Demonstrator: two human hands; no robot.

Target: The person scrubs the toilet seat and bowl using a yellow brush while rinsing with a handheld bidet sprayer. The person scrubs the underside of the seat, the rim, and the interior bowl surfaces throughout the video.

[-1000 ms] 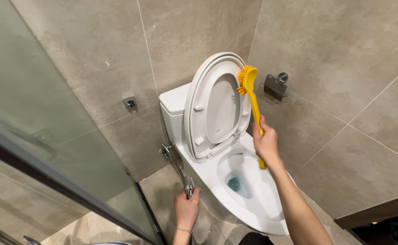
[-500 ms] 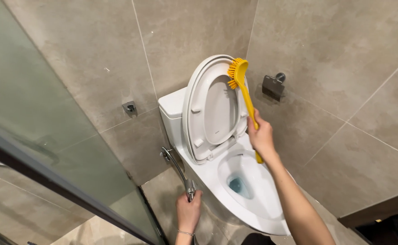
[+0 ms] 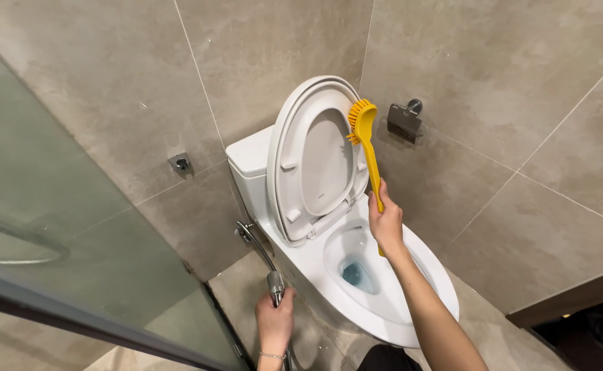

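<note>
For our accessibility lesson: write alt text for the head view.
A right hand holds a yellow brush against the raised toilet seat, while the left hand grips a spray hose beside the white toilet in a tiled corner.

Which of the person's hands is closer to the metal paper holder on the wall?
The right hand. It holds the yellow brush just below and left of the paper holder. The left hand is far lower, gripping the spray hose.
</note>
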